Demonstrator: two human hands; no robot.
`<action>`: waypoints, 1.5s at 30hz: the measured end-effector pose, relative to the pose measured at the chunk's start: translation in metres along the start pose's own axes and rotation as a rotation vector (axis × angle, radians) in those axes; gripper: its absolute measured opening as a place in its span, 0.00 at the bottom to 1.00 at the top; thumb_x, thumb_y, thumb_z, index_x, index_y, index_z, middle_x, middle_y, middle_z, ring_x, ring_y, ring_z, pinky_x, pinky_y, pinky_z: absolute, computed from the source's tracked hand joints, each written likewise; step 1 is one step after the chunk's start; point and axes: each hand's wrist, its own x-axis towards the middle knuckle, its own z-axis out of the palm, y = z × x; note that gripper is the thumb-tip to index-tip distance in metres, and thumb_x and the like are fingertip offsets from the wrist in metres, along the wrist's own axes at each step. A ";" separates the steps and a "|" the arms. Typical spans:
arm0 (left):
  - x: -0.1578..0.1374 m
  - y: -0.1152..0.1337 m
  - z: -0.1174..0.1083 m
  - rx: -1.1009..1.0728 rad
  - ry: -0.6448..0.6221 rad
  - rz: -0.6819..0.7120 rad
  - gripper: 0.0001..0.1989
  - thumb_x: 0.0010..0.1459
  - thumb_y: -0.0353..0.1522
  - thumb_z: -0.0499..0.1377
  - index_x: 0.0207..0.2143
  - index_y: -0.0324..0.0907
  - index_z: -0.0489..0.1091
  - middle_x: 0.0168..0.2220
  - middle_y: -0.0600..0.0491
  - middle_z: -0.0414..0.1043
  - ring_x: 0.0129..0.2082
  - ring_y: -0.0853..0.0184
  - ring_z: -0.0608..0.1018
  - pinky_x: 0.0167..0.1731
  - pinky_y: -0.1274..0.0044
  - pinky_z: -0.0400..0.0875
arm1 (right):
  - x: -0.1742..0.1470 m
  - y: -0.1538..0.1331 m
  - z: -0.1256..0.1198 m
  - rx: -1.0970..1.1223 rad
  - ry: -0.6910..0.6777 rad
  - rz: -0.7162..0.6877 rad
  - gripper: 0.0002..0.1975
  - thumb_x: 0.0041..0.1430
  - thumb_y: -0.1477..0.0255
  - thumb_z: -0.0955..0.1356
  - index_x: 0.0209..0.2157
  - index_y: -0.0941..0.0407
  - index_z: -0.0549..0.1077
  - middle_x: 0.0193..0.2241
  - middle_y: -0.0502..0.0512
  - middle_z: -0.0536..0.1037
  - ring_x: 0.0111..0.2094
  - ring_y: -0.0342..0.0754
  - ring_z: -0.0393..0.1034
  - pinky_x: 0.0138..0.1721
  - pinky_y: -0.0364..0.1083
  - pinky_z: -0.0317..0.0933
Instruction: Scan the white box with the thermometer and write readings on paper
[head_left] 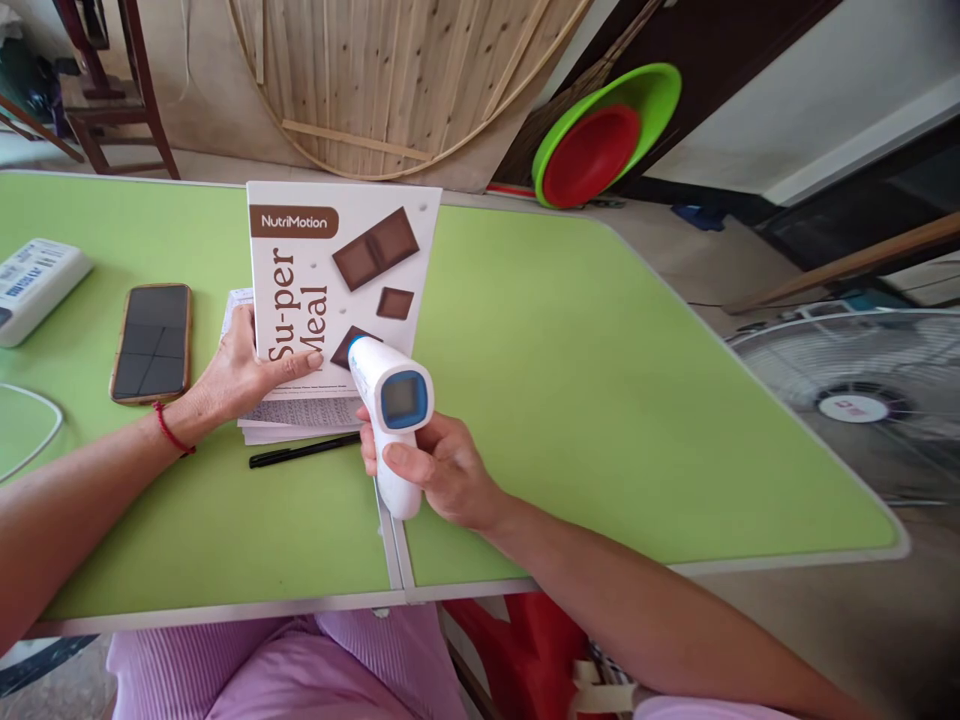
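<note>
My left hand (251, 365) grips a white meal-replacement box (375, 335) by its lower left side, thumb across the front and the other fingers behind it. The box stands roughly upright and shows "NutriMotion" and chocolate pieces. In my right hand (442, 460) is a white infrared thermometer (394, 480) with a blue-rimmed screen, its nose pointing at the lower part of the box. Whether the nose touches the box I cannot tell. Beneath the box lie printed papers (300, 425), partly hidden. A black pen (300, 453) rests just in front of them.
A phone (152, 340) and a white device with a label (41, 285) lie on the left of the green table (570, 400). A white cable (45, 440) curves at the left edge. Beyond the table are green and red basins (592, 155) and a fan (855, 400).
</note>
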 end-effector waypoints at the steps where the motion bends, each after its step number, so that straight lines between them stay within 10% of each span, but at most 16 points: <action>1: 0.000 -0.001 0.000 0.002 -0.004 -0.005 0.38 0.46 0.54 0.80 0.49 0.42 0.72 0.51 0.43 0.82 0.51 0.45 0.84 0.50 0.57 0.83 | 0.000 0.000 0.000 0.002 -0.004 -0.003 0.29 0.54 0.42 0.79 0.32 0.54 0.76 0.25 0.50 0.76 0.25 0.45 0.68 0.27 0.47 0.64; 19: -0.001 -0.008 -0.001 0.067 0.022 -0.072 0.39 0.49 0.55 0.78 0.51 0.44 0.64 0.57 0.40 0.77 0.57 0.42 0.81 0.59 0.50 0.76 | -0.001 -0.002 0.001 -0.088 0.072 0.002 0.31 0.52 0.39 0.78 0.30 0.54 0.76 0.24 0.49 0.74 0.25 0.45 0.66 0.27 0.48 0.63; 45: 0.003 0.007 -0.002 -0.029 -0.126 0.044 0.32 0.50 0.52 0.80 0.46 0.43 0.74 0.46 0.45 0.84 0.47 0.48 0.86 0.46 0.61 0.84 | 0.000 -0.001 0.001 -0.067 0.054 -0.002 0.29 0.54 0.41 0.78 0.32 0.53 0.74 0.25 0.49 0.72 0.25 0.45 0.64 0.28 0.48 0.62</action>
